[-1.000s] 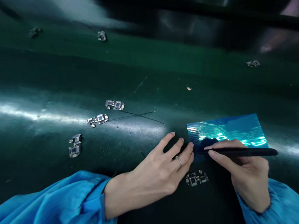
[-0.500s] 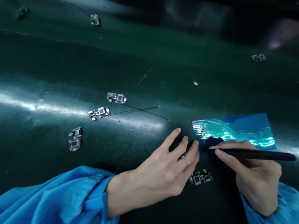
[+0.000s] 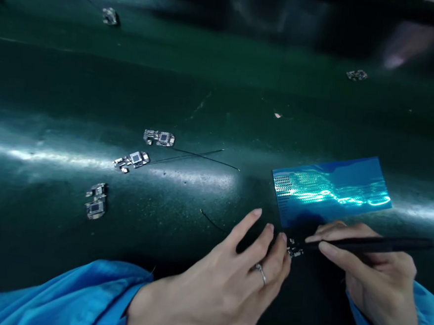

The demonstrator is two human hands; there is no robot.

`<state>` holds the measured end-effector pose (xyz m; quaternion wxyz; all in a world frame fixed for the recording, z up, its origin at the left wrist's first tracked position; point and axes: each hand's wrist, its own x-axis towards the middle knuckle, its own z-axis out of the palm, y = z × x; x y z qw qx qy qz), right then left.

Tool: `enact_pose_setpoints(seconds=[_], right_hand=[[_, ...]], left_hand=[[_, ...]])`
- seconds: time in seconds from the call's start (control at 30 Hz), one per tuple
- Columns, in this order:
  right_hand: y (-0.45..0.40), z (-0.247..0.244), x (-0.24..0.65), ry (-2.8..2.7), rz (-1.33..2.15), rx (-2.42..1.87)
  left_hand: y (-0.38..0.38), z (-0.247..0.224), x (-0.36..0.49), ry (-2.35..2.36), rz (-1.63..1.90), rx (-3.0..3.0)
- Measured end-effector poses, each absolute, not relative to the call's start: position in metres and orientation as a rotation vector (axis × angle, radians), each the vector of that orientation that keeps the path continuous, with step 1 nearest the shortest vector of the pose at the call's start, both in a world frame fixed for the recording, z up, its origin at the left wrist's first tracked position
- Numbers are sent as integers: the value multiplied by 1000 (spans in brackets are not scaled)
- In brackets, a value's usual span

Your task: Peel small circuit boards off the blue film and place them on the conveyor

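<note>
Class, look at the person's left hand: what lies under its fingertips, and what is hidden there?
Under the left hand fingertips lies a small circuit board on the green mat; only its right edge shows. The rest is covered.

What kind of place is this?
Probably an electronics assembly line: small circuit boards lie scattered on a green belt, and the right hand holds a black tool near a blue sheet.

My left grip (image 3: pixel 231 277) hides most of the small circuit board (image 3: pixel 294 249) beside it. My right grip (image 3: pixel 376 272) and both sleeves run off the near edge. The far boards (image 3: pixel 357 75) are too blurred to make out.
</note>
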<state>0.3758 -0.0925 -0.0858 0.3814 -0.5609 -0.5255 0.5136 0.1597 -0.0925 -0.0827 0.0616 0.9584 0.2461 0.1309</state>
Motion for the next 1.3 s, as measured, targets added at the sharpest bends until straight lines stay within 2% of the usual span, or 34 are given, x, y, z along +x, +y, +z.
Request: enact_pose_setpoints(seconds=[0.43,1.3], right_hand=[[-97,-86,376,-1496,1308,-1413],[-96,-83,369,-1433,1322,-1416]], left_hand=[[-100,-90,165,745,433,2901],[-99,-87,169,775,428,2914]])
